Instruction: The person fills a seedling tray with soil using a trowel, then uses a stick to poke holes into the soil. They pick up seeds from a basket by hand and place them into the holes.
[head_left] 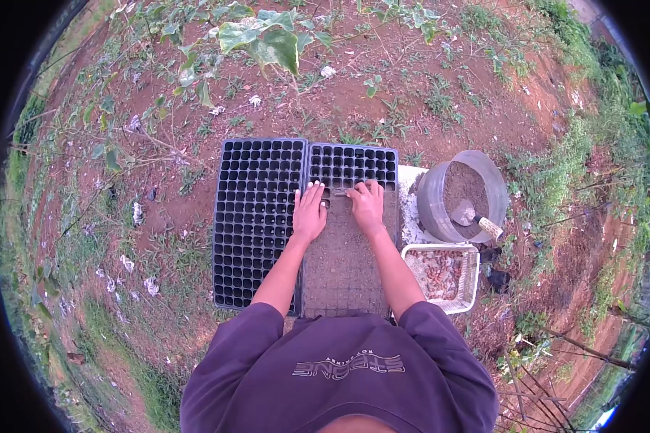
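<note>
Two black seedling trays lie side by side in front of me. The left seedling tray (256,238) shows bare cells. In the right seedling tray (354,159) the far rows are bare and the nearer part is covered with brown soil (343,252). My left hand (310,211) rests flat with fingers stretched out, across the edge where the trays meet. My right hand (367,206) is closed over the border between soil and bare cells, its fingertips at a small greyish piece I cannot make out.
To the right stands a round metal tub (432,206) of soil, with a trowel (477,220) in it. Nearer me, a white plastic basket (475,281) holds small reddish-brown pieces. A leafy plant (267,43) hangs over the far side.
</note>
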Demonstrator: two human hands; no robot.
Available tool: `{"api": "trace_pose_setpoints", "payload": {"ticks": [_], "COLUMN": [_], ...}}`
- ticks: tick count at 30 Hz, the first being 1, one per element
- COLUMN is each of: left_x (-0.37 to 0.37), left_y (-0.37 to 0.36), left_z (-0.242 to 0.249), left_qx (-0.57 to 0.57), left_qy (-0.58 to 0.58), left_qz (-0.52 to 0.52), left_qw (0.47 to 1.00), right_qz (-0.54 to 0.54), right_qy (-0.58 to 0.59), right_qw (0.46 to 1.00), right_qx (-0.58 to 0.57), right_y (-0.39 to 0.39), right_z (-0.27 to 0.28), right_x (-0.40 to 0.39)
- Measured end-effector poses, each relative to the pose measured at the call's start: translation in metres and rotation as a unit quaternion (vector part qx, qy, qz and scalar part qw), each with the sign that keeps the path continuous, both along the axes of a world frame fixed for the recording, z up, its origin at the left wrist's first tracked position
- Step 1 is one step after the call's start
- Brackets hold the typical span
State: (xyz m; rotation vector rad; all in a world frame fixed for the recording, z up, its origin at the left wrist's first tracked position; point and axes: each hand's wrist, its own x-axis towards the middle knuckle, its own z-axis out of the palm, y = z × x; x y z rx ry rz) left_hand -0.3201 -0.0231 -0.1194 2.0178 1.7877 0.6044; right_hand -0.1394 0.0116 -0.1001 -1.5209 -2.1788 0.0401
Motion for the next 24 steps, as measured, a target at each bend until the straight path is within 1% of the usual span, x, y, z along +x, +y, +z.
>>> {"api": "trace_pose_setpoints", "payload": {"ticks": [4, 10, 13, 15, 16, 18, 24], "left_x": [-0.001, -0.001, -0.003, -0.003, -0.003, -0.003, -0.006], "left_y": [0.000, 0.000, 0.000, 0.000, 0.000, 0.000, -0.001], "left_z": [0.000, -0.002, -0.002, -0.001, 0.000, 0.000, 0.003], "left_qx": [-0.005, -0.010, -0.015, -0.024, -0.023, -0.028, -0.032], "left_qy": [-0.001, 0.011, 0.011, 0.013, 0.013, 0.007, 0.014], "left_qz": [-0.006, -0.008, -0.007, -0.012, -0.012, -0.015, -0.029], "left_qw": [1.000, 1.000, 1.000, 1.000, 1.000, 0.999, 0.999], "right_qz": [-0.008, 0.044, 0.019, -0.015, -0.014, -0.061, -0.026], "right_qy": [0.022, 0.025, 0.017, 0.036, 0.036, 0.068, 0.049], "right_qw": [1.000, 0.999, 0.999, 0.999, 0.999, 0.996, 0.998], "right_qx": [0.018, -0.011, -0.019, 0.023, 0.024, 0.012, 0.023], "right_y": [0.002, -0.003, -0.002, -0.001, -0.001, -0.004, -0.008], "right_z": [0.001, 0.001, 0.001, 0.002, 0.003, 0.001, 0.005], "right_x": [-0.001, 0.004, 0.001, -0.001, -0.002, -0.004, -0.003]}}
